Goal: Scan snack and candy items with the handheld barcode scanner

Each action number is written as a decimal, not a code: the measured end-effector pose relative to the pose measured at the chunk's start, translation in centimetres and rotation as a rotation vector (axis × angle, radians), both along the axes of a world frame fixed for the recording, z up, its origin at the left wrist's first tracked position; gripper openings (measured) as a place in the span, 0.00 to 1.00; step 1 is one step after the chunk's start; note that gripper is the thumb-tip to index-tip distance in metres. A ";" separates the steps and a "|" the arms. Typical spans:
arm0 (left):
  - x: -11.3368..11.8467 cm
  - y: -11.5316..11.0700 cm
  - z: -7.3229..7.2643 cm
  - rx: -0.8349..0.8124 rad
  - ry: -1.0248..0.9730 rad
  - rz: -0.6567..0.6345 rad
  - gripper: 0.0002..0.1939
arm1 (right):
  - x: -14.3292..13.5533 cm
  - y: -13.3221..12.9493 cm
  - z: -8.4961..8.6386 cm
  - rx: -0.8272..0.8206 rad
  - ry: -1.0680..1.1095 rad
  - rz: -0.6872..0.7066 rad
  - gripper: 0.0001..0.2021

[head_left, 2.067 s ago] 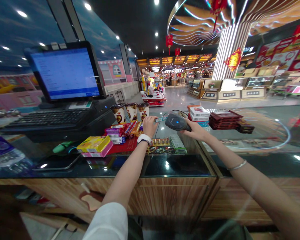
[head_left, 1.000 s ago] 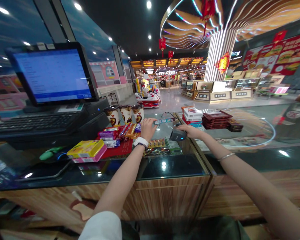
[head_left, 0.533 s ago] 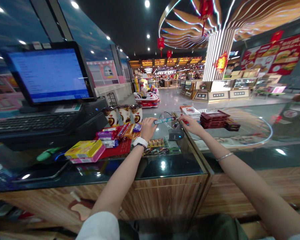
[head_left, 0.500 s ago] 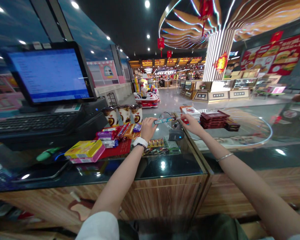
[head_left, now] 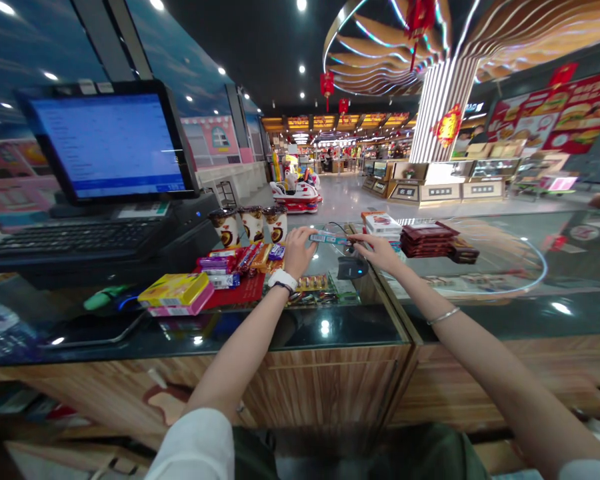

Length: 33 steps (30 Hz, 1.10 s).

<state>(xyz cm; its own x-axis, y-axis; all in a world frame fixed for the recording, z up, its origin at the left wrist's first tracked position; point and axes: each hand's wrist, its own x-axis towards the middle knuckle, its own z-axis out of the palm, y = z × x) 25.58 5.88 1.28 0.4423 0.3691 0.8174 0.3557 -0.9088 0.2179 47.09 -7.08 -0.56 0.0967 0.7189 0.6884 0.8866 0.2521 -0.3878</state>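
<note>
Over the glass tabletop [head_left: 305, 331], holding a slim blue packet [head_left: 327, 238] by one end in the left hand [head_left: 299, 252], with the narrowed right hand [head_left: 379, 253] at its other end; cannot tell whether pinching. With a dark scanner [head_left: 351, 268] just nearside of the right hand, wrapped bars [head_left: 219, 265] left of the left hand.

Glass-topped table [head_left: 325, 327] bears three patterned cups [head_left: 253, 225] at ten o'clock; black scanner [head_left: 350, 268] near its centre; stacked boxes [head_left: 381, 225] at one; dark red packets [head_left: 427, 241] at two; yellow box on pink box [head_left: 181, 309] at nine.
</note>
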 end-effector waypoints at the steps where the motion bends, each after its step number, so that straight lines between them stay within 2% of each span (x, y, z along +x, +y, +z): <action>1: -0.1 0.0 0.2 -0.004 -0.006 0.004 0.10 | -0.3 0.0 0.0 0.007 -0.007 -0.002 0.17; 7: -2.3 -0.5 0.9 0.024 0.033 0.022 0.07 | -1.9 0.5 0.0 0.066 -0.103 -0.103 0.16; 15: -6.8 0.4 1.1 0.071 0.114 0.056 0.10 | -4.7 1.8 1.4 0.171 -0.317 -0.095 0.12; 21: -11.1 -0.2 1.5 0.073 0.122 0.206 0.13 | -8.8 3.1 1.6 0.185 -0.355 -0.048 0.11; 25: -15.2 -1.3 0.9 0.083 0.099 0.391 0.14 | -12.9 3.4 1.6 0.145 -0.397 0.038 0.11; 28: -18.0 -1.9 0.1 0.070 0.085 0.462 0.15 | -15.7 3.5 1.7 0.094 -0.437 0.102 0.12; 31: -19.6 -2.2 -0.6 0.047 0.087 0.494 0.15 | -17.1 3.5 1.5 0.050 -0.445 0.141 0.12; 33: -19.8 -2.2 -0.7 0.037 0.108 0.494 0.14 | -17.1 3.6 1.2 0.035 -0.426 0.136 0.13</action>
<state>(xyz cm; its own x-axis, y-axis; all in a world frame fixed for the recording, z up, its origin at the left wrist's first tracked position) 5.80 3.70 0.56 0.3054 0.5271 0.7930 0.7637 -0.6330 0.1266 30.01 -3.50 0.68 -0.2948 0.6812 0.6701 0.9231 0.3841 0.0155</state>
